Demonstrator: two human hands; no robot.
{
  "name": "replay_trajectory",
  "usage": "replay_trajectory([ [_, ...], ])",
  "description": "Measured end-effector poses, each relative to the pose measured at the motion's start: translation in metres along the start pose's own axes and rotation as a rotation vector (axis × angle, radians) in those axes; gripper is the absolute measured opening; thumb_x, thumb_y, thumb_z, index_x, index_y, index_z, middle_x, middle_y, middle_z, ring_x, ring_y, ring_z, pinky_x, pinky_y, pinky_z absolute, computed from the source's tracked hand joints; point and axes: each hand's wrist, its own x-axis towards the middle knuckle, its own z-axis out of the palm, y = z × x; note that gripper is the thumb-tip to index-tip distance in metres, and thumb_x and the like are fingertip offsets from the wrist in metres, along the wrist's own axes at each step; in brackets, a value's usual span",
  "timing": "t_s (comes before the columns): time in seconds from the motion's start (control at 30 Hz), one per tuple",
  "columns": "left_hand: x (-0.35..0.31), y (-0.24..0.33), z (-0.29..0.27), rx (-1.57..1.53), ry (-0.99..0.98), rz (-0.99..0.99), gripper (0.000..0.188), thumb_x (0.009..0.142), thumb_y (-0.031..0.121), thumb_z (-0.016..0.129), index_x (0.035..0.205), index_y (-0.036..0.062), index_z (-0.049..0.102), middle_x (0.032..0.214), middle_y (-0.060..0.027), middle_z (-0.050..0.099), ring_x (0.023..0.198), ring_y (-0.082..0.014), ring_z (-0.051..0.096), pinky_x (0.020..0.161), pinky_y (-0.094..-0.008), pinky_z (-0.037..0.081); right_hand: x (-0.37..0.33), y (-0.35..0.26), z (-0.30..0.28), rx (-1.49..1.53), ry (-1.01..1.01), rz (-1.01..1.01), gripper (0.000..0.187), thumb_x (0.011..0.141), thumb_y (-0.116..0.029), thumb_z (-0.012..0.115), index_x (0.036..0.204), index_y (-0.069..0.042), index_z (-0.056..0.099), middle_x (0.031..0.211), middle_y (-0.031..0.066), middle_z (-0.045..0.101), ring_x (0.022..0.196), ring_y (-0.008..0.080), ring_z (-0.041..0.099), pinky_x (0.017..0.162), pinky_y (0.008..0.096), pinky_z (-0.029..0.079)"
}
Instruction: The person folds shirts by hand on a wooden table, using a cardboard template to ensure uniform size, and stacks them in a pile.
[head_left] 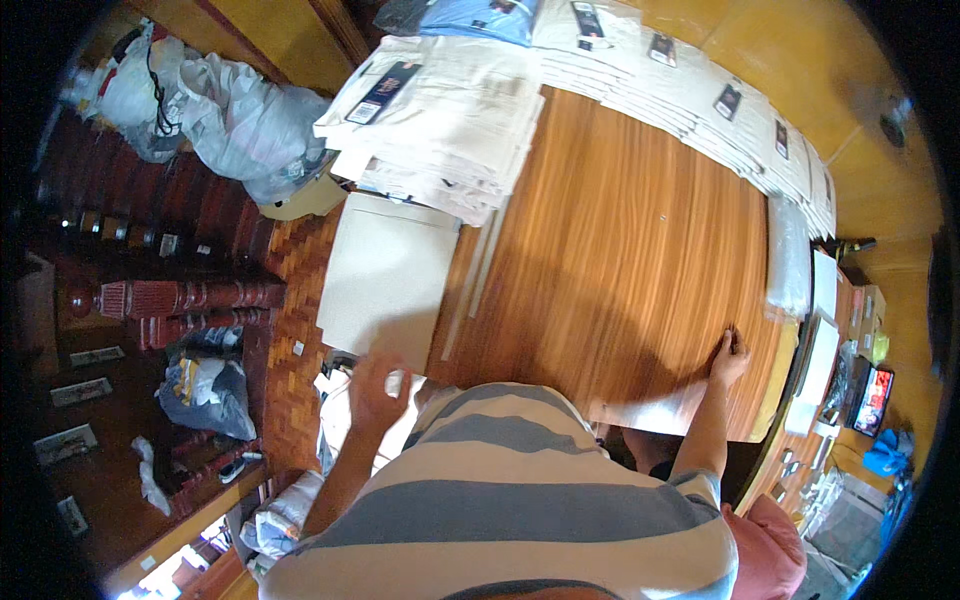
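Wood-grain tabletop (pixel 620 230) fills most of our view, with parquet flooring (pixel 295 350) past its left side. Along the far and right edges we see a row of folded white garments (pixel 690 110), and at the far left a thick stack of folded white garments (pixel 450 90), whose near edge overhangs a pale rectangular board (pixel 390 260) lying at the table's left. We judge the stack soft and fairly heavy as a whole, its layers apt to slide, so it is best taken with palms beneath opposite sides; one garment alone should be light and limp, held by its folded edge. As for the board, we expect it to be light and stiff, easiest to grip by its long left edge. Our left hand (pixel 378 395) hangs at the board's near end, fingers loosely parted with nothing visible in them; whether it touches the board we cannot tell. Our right hand (pixel 733 355) is at the table's right side, fingers curled, and we cannot tell whether they enclose anything. Smallest is the dark tag (pixel 383 92) on the stack's top garment.
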Motion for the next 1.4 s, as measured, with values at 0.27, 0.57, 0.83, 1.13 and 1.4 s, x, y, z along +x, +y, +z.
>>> replay_trajectory([
  [0.27, -0.142, 0.034, 0.088, -0.289, -0.182, -0.615, 0.020, 0.098, 0.014, 0.069, 0.116, 0.0053, 0.072, 0.092, -0.0123, 0.077, 0.079, -0.0212, 0.074, 0.065, -0.0330, 0.057, 0.020, 0.137, -0.039, 0.127, 0.030, 0.005, 0.035, 0.097, -0.035, 0.074, 0.117, -0.006, 0.079, 0.108, 0.0225, 0.074, 0.101, 0.0388, 0.071, 0.092, 0.0459, 0.057],
  [0.57, -0.249, 0.056, 0.090, -0.035, -0.531, -0.931, 0.041, 0.095, 0.034, 0.073, 0.127, 0.0089, 0.071, 0.119, -0.0223, 0.075, 0.110, -0.0375, 0.072, 0.095, -0.0456, 0.057, 0.061, 0.159, -0.039, -0.221, 0.094, -0.101, 0.057, 0.091, -0.058, 0.076, 0.110, -0.005, 0.081, 0.101, 0.0220, 0.073, 0.093, 0.0379, 0.071, 0.083, 0.0466, 0.058],
  [0.83, -0.325, 0.102, 0.112, -0.288, -0.319, -1.018, 0.045, 0.099, 0.037, 0.065, 0.129, 0.0034, 0.066, 0.114, -0.0205, 0.076, 0.101, -0.0392, 0.073, 0.091, -0.0459, 0.058, -0.208, -0.147, -0.055, 0.711, -0.999, -0.827, 0.012, 0.099, -0.010, 0.072, 0.109, -0.005, 0.075, 0.099, 0.0091, 0.073, 0.093, 0.0197, 0.069, 0.082, 0.0325, 0.054],
  [1.13, -0.532, 0.177, 0.114, -0.290, 0.077, -1.377, 0.050, 0.100, 0.040, 0.065, 0.133, 0.0024, 0.063, 0.114, -0.0239, 0.074, 0.107, -0.0424, 0.072, 0.092, -0.0463, 0.057, -0.500, -0.193, 0.279, 0.246, -1.883, -0.163, 0.026, 0.102, -0.031, 0.067, 0.107, -0.006, 0.074, 0.094, 0.0048, 0.077, 0.073, 0.0110, 0.067, 0.063, 0.0289, 0.053],
  [1.4, -0.652, 0.234, 0.075, -0.453, 0.068, -1.842, 0.027, 0.102, 0.023, 0.069, 0.121, 0.0032, 0.067, 0.102, -0.0166, 0.078, 0.098, -0.0299, 0.077, 0.086, -0.0404, 0.059, -0.565, -0.249, 0.434, -0.048, -1.507, -0.739, 0.053, 0.097, -0.049, 0.067, 0.115, 0.000, 0.076, 0.121, 0.0250, 0.074, 0.115, 0.0365, 0.070, 0.098, 0.0442, 0.052],
])
